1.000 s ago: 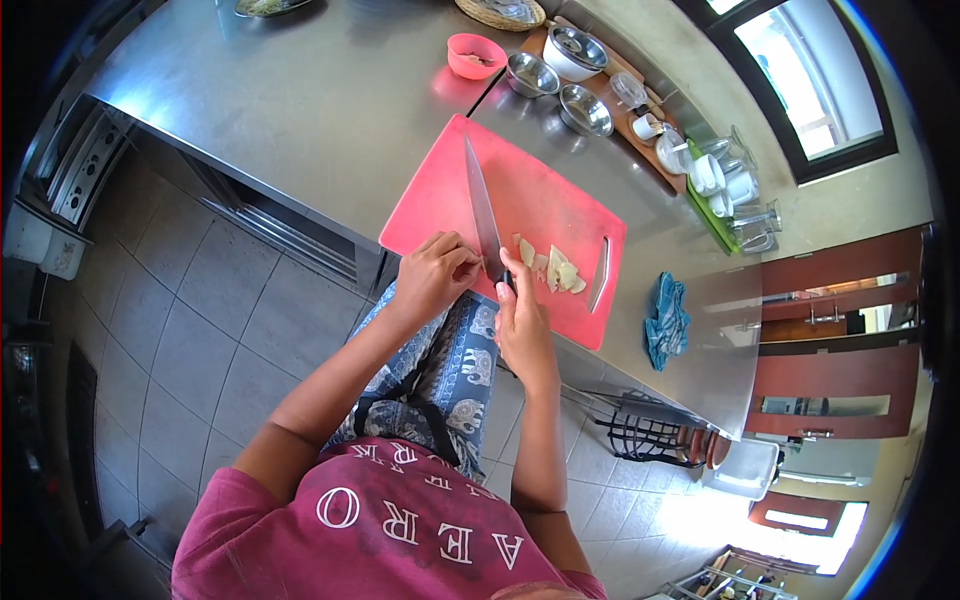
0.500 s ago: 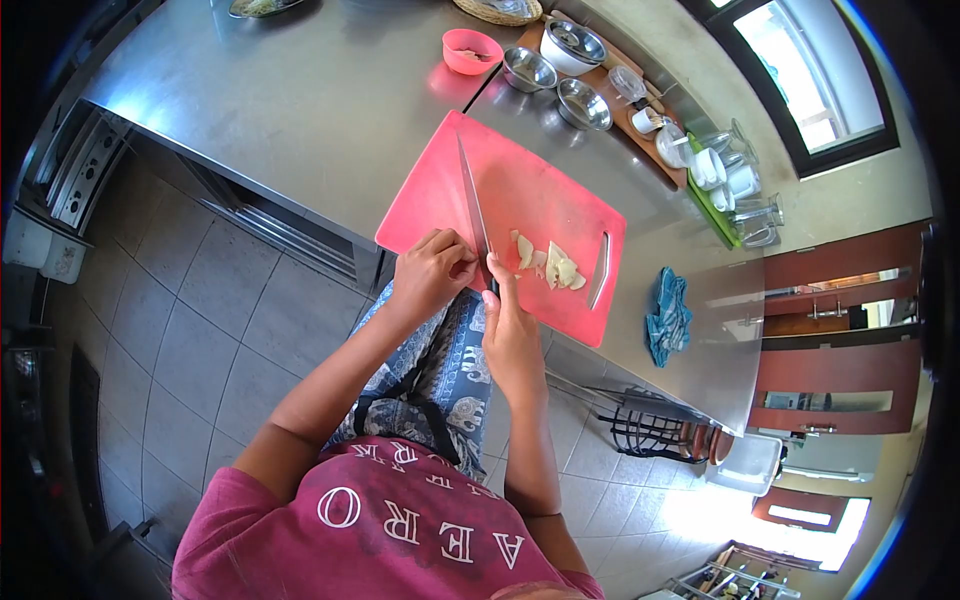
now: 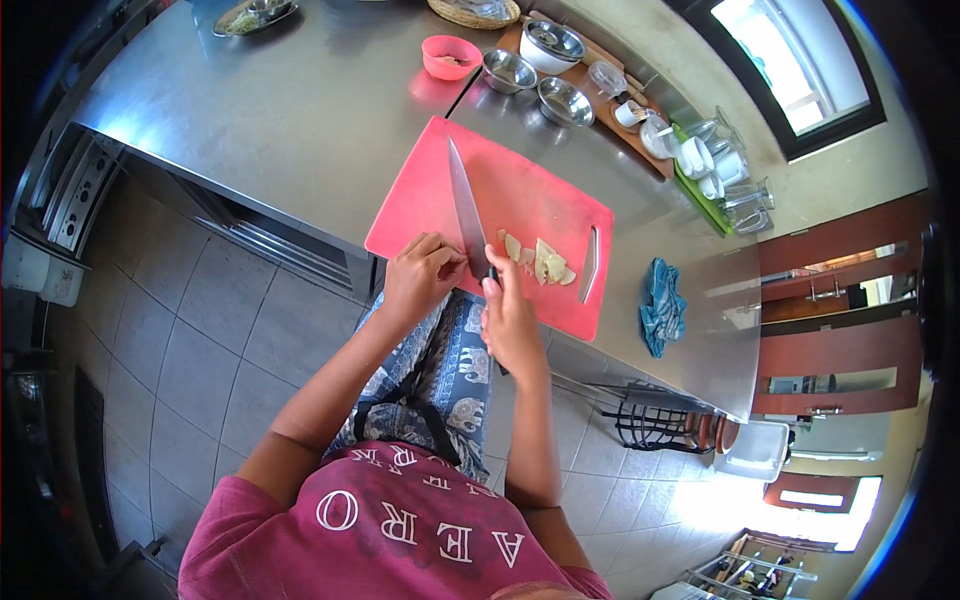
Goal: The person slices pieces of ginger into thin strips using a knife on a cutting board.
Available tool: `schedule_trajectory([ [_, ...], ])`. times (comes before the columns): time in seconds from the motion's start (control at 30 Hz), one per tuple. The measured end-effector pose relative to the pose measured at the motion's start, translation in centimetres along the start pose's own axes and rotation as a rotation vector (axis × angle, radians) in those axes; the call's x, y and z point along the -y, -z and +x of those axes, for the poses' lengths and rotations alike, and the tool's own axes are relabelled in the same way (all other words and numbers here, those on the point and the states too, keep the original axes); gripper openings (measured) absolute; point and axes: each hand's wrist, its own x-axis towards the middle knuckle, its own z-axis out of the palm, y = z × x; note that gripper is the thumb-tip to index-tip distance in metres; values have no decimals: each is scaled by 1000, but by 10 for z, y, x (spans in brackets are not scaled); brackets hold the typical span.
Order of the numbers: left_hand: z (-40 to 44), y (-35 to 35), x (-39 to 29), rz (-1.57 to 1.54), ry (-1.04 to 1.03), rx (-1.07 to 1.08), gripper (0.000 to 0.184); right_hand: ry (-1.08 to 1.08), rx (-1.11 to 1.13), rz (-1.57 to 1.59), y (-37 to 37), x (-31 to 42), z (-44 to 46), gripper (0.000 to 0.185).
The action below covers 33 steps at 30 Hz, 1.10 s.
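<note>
A large knife (image 3: pixel 466 203) points away from me over the red cutting board (image 3: pixel 420 190), its blade left of several pale slices (image 3: pixel 549 262). My right hand (image 3: pixel 512 318) is wrapped round the knife's dark handle. My left hand (image 3: pixel 422 283) is at the board's near edge, just left of the blade, with its fingers pinched together. What those fingers hold is too small and hidden to make out.
Beyond the board are a pink bowl (image 3: pixel 451 57), metal bowls (image 3: pixel 566 102) and a wooden board (image 3: pixel 640 95) with containers. Cups and glass jugs stand on a green tray (image 3: pixel 703 196). A blue cloth (image 3: pixel 662 307) lies on the steel counter (image 3: pixel 290 110) at the right.
The view has shifted a little, so the board and bowls appear further left. The knife has moved slightly against the board, and both hands keep their hold.
</note>
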Motion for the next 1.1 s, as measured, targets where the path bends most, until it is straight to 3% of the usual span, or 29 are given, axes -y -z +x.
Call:
schedule_trajectory([
  [0.07, 0, 0, 0, -8, 17, 9, 5, -227, 116, 274, 14, 10, -5, 37],
  [0.3, 6, 3, -11, 53, 21, 57, 11, -188, -106, 370, 23, 10, -25, 38],
  [0.6, 14, -7, -40, 168, -5, 116, 42, -178, -194, 428, 30, -8, -49, 38],
  [0.8, 21, -24, -28, 139, 33, 226, 29, -174, -228, 429, 36, -10, -63, 38],
  [1.1, 55, -12, 5, 168, -8, 122, 19, -133, -237, 445, 34, -18, -74, 39],
])
